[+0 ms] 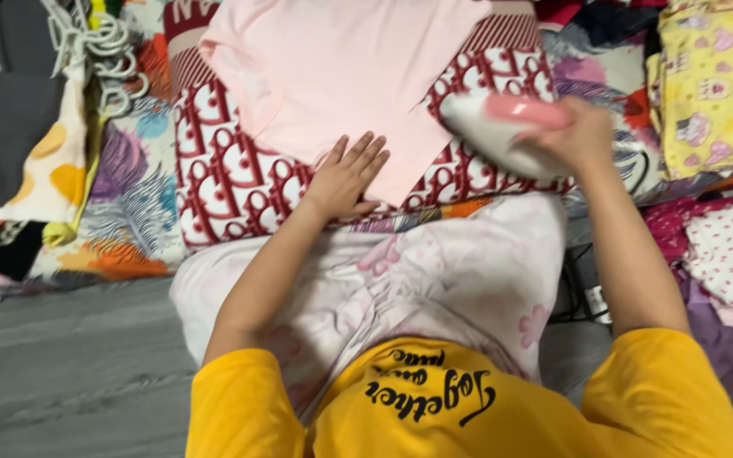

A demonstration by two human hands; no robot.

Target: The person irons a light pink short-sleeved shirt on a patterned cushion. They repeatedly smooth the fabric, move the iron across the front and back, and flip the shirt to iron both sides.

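Two hands at work over one pink garment (341, 76), which lies flat on a red-and-white patterned cushion (231, 182); using that cushion as the landmark throughout.

Left hand (348, 178): fingers spread, palm down, pressed on the near edge of the pink garment where it overlaps the cushion's front. It grips nothing, just pins the cloth flat.

Right hand (574, 136): closed around the pink handle of a white clothes iron (502, 127) (motion blur, so finger detail is soft). Iron sits over the cushion's right end, just past the garment's right edge; can't tell if the soleplate touches the cloth.

Near side of the cushion: person's lap in pale floral-print trousers (434, 280), with yellow shirt sleeves (239, 407) at the bottom of the view.

Left of the cushion: a feather-print bedsheet (129, 212), a stack of folded clothes (36, 161) with grey and orange-dotted fabric, and a bunch of white plastic hangers (95, 42) lying on top of the stack.

Right of the cushion: a yellow cartoon-print garment (714, 85) at the far corner, and white dotted and purple clothes (727, 254) nearer the person. A black cable (579, 288) runs down beside the right thigh.

Near-left of the cushion: grey floor covering (61, 373).
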